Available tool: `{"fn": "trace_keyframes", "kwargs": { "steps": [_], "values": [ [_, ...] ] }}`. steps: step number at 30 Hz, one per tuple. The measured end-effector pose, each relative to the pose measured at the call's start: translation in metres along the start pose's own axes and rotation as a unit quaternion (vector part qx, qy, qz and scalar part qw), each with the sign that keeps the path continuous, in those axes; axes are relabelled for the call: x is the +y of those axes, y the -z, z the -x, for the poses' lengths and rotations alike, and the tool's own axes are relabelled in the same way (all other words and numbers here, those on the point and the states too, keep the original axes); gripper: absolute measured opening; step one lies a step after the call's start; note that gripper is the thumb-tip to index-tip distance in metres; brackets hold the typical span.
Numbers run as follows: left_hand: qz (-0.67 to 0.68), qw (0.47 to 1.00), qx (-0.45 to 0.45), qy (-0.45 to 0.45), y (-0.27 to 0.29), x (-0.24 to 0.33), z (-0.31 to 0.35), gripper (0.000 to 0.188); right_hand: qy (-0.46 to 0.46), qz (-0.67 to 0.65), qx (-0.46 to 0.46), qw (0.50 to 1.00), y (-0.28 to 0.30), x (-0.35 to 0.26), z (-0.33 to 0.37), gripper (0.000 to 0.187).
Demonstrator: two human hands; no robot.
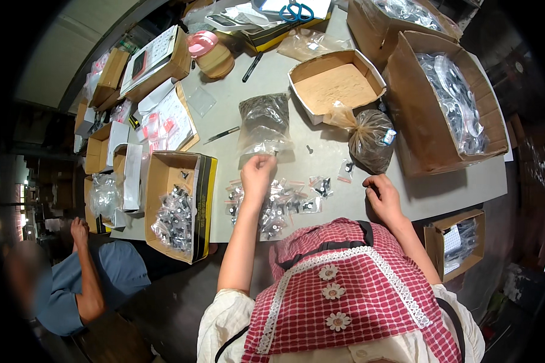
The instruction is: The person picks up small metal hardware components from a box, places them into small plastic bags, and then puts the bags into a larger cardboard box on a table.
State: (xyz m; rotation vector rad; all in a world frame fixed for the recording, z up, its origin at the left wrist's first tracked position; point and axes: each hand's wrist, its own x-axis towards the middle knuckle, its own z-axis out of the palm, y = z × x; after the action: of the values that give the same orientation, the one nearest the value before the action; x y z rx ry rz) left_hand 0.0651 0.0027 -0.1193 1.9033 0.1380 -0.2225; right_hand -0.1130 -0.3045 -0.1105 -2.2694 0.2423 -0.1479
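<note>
My left hand (258, 175) is closed, its fingertips pinching the near edge of a clear plastic bag (264, 124) with dark contents at its far end. Below that wrist lies a pile of small clear zip bags (278, 209), each holding black and metal parts. At the table's near edge rests my right hand (383, 198), loosely curled with a gap between thumb and fingers and nothing visible in it. A single small zip bag (346, 170) lies just left of it. Farther off is a knotted plastic bag (371, 142) full of dark pieces. One loose screw (309, 149) lies between the bags.
An open carton (181, 227) of filled zip bags stands left. A shallow cardboard tray (339, 81) and tall cartons (427, 130) stand right. A pink-lidded jar (212, 55), pens, papers and blue scissors (296, 12) are farther back. Another person (94, 281) sits at left.
</note>
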Motion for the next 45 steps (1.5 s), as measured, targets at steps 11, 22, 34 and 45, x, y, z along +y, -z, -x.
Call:
{"fn": "trace_keyframes", "kwargs": {
  "steps": [11, 22, 34, 45],
  "values": [
    [0.182, 0.98, -0.019, 0.08, -0.005, 0.006, -0.015, 0.019, -0.024, -0.036, 0.036, 0.998, -0.003, 0.0, 0.002, 0.025],
    [-0.293, 0.885, -0.009, -0.361, -0.076, 0.028, 0.01, 0.018, 0.014, -0.032, 0.089, 0.995, -0.009, 0.009, 0.0, 0.018],
    [0.127, 0.962, -0.234, 0.066, -0.08, 0.033, 0.026, 0.025, 0.009, -0.076, 0.082, 0.994, -0.006, 0.012, 0.0, 0.02],
    [0.147, 0.942, -0.295, 0.056, -0.082, 0.089, 0.073, 0.021, 0.014, -0.084, 0.076, 0.993, -0.006, 0.014, -0.001, 0.021]
  ]
}}
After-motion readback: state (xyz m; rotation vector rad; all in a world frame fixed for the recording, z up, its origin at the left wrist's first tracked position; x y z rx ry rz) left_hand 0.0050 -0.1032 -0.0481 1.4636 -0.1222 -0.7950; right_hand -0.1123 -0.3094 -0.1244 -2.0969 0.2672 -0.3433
